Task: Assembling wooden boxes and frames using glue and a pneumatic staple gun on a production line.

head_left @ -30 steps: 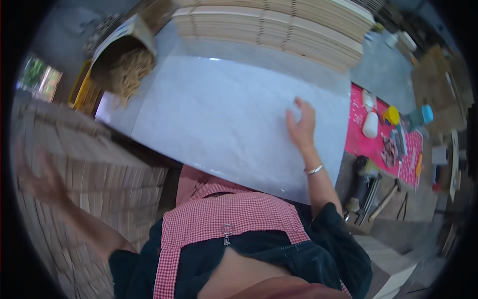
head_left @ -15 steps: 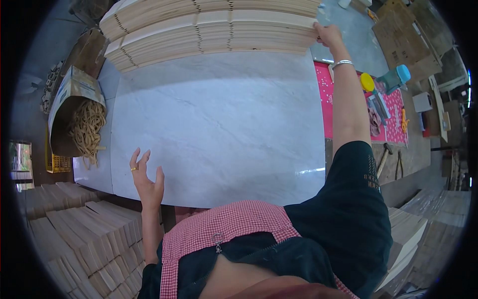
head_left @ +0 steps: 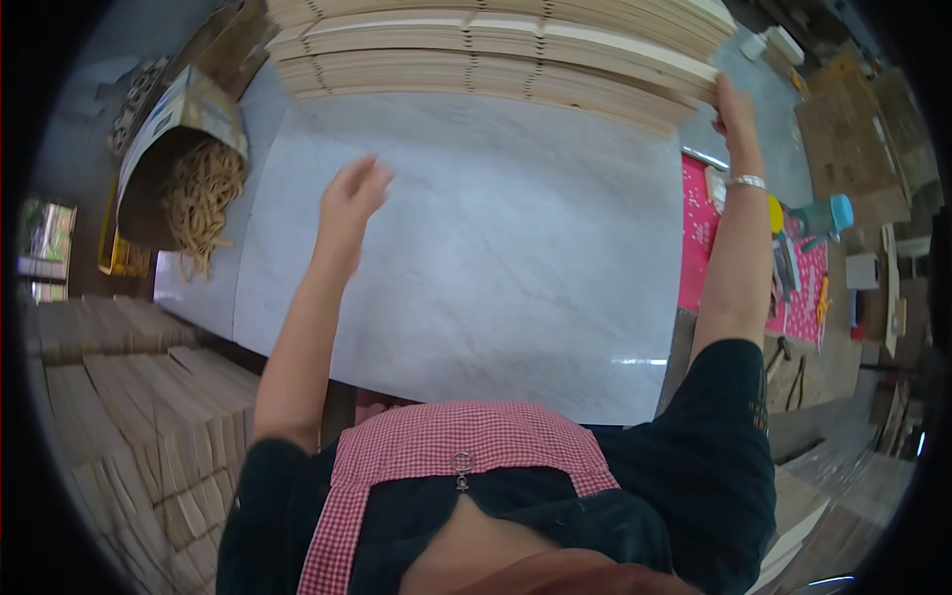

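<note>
Stacked pale wooden slats (head_left: 416, 74) with dark notches in their edges lie in long rows across the far side of the table. My right hand (head_left: 734, 107) is at their right end, fingers closed on the end of an upper slat that sticks out past those beneath. My left hand (head_left: 357, 186) hangs over the left part of the marbled white tabletop (head_left: 496, 248), short of the stack. Motion blurs its fingers, which look loosely bent and apart, with nothing visible in them.
On the left, a tipped carton (head_left: 188, 109) spills tan bands (head_left: 203, 193). To the right, a pink spotted mat (head_left: 697, 238) carries a blue-capped bottle (head_left: 828, 213), a yellow lid and tools. A hammer (head_left: 778, 357) lies nearer. Wooden stacks (head_left: 149, 416) stand at lower left.
My left hand has moved forward over the table from its near left edge. My right hand stays at the slats' end, where an upper slat now juts out further. The view has shifted slightly.
</note>
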The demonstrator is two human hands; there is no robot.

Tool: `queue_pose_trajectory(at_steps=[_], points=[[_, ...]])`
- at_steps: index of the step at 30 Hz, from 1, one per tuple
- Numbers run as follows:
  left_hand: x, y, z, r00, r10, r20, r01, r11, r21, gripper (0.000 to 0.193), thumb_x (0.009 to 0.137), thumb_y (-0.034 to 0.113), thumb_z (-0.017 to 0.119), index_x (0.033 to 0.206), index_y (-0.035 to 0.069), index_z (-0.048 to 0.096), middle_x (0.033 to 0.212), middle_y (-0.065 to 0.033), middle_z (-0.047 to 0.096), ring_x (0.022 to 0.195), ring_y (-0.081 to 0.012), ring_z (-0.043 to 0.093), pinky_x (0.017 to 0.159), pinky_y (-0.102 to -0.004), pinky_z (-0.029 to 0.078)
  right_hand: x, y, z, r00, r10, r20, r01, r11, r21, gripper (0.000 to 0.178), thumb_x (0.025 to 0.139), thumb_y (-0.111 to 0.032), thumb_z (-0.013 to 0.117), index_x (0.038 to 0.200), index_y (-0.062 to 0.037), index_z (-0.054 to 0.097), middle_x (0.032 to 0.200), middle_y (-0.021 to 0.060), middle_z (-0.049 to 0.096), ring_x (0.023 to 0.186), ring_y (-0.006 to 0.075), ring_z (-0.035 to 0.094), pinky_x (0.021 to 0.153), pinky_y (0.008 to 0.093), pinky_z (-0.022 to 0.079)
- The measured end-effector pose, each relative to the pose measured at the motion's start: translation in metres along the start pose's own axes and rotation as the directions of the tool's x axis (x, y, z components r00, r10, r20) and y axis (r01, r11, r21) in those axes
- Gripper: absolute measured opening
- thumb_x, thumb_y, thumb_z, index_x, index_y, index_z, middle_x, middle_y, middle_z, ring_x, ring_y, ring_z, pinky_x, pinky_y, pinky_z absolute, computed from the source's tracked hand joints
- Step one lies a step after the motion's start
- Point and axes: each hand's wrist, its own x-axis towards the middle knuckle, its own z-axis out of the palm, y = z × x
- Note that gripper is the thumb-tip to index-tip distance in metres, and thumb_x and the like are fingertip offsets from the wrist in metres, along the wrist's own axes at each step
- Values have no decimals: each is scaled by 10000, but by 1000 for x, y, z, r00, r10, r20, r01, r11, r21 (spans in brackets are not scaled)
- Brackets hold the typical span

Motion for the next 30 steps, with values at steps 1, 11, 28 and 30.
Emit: queue_pose_trajectory(at_steps=[1, 11, 28, 30], points=[[32, 4, 4, 991, -68, 112, 98, 954, -284, 554, 925, 335, 751, 1344, 6, 601, 1251, -150, 637, 1147, -261, 617, 939, -360, 504, -12, 0, 0, 1000, 2, -16, -1, 1000, 20, 565, 896, -545, 571, 861, 12, 661, 818, 127, 605, 692, 207, 535, 589, 316, 493], [174, 50, 71, 965, -260, 34, 225, 753, -618, 549, 895, 162, 760, 1271, -114, 470, 1216, -304, 557, 1094, -391, 625, 960, -519, 582, -95, 31, -17, 999, 42, -18, -39, 993, 112, 600, 921, -566, 567, 881, 25, 664, 736, 94, 576, 661, 183, 535, 555, 318, 475], [-40, -59, 43, 844, -482, 237, 511, 586, -629, 412, 977, 71, 634, 1280, -136, 449, 1240, -284, 536, 1107, -373, 639, 980, -407, 597, -341, 251, -142, 941, -318, -117, 114, 621, -775, 603, 877, -146, 694, 1445, -81, 504, 1261, 220, 571, 1073, 424, 599, 922, 464, 503], [-39, -62, 44, 809, -490, 323, 581, 591, -559, 375, 950, 93, 674, 1217, -133, 537, 1071, -250, 651, 983, -327, 707, 886, -348, 623, -340, 256, -144, 939, -318, -133, 146, 716, -683, 674, 870, -63, 675, 1501, -83, 440, 1312, 219, 534, 1093, 424, 598, 934, 449, 505]])
